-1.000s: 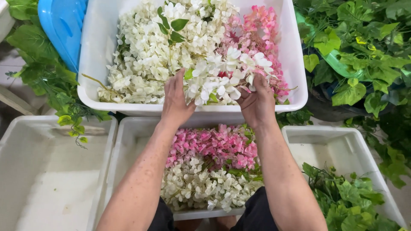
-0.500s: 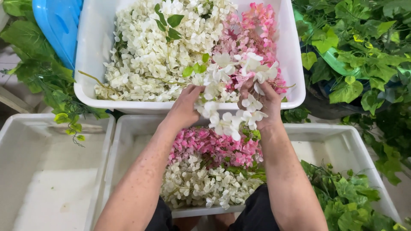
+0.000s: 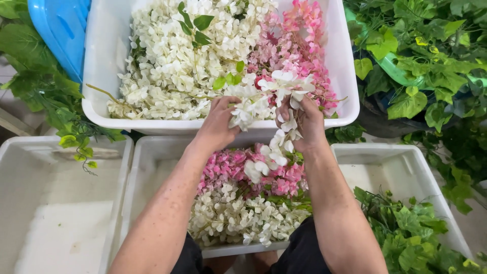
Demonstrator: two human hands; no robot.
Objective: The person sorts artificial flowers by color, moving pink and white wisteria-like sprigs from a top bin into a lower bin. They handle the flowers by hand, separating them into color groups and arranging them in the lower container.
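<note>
While the big white tub (image 3: pixel 345 76) sits behind, both hands' fingers (image 3: pixel 228 109) pinch white flower sprigs (image 3: pixel 274 101) — closed.

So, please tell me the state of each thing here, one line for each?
Left hand: gripping the white flower strand.
Right hand: gripping the same strand.
White flower strand: lifted, hanging over the middle tub.
Big tub: full of white and pink flowers.
Middle tub: partly filled.
Left tub: holds no flowers.
Right tub: holds green leaves.
</note>
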